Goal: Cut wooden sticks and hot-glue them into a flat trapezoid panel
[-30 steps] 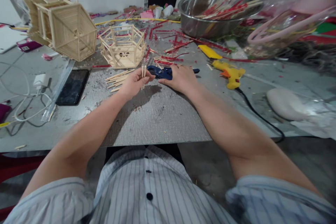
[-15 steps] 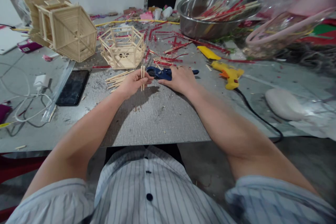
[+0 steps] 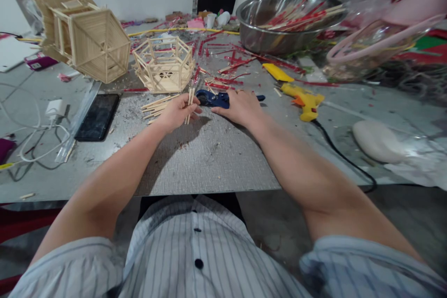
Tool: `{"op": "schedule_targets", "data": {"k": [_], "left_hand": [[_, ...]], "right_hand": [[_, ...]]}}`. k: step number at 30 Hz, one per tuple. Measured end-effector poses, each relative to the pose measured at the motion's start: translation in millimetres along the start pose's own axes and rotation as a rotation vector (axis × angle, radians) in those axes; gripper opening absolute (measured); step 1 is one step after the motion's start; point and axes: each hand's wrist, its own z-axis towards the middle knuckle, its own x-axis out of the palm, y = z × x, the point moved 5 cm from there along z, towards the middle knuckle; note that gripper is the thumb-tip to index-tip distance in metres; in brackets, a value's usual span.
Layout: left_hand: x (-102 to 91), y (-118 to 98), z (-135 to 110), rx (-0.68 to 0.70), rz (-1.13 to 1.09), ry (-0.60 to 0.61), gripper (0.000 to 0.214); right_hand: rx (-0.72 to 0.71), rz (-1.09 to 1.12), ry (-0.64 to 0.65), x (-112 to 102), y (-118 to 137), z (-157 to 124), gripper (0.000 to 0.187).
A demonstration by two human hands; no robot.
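My left hand pinches a pair of thin wooden sticks that stand nearly upright, tilted slightly, between thumb and fingers. Just right of them lies a dark blue hand tool with a round jaw, which looks like a cutter. My right hand is closed over its handles, thumb on the near side; part of the tool is hidden under the fingers. Loose wooden sticks lie in a small pile left of my left hand. Behind the pile stands an open hexagonal stick frame.
A larger hexagonal stick model lies tipped at the left, near a phone and a white charger. A yellow glue gun is at the right. Farther back are red scraps and a steel basin of sticks.
The sticks in my left hand have tilted a little, their tops leaning right. My right hand stays on the blue cutter. The view has shifted slightly.
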Motion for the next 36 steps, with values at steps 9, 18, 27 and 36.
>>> {"op": "schedule_targets", "data": {"k": [9, 18, 27, 36], "left_hand": [[-52.2, -26.9, -0.1, 0.065, 0.792, -0.227, 0.039], [-54.1, -20.2, -2.6, -0.160, 1.355, -0.144, 0.021], [-41.4, -24.3, -7.2, -0.177, 1.489, -0.077, 0.037], [-41.1, -24.7, -9.1, -0.150, 1.525, -0.107, 0.038]], "right_hand": [[0.019, 0.019, -0.023, 1.4, -2.1, 0.1, 0.077], [0.043, 0.040, -0.031, 3.5, -5.6, 2.8, 0.079], [0.108, 0.059, -0.034, 5.5, -13.4, 4.8, 0.078], [0.162, 0.039, 0.058, -2.2, -4.3, -1.2, 0.081]]}}
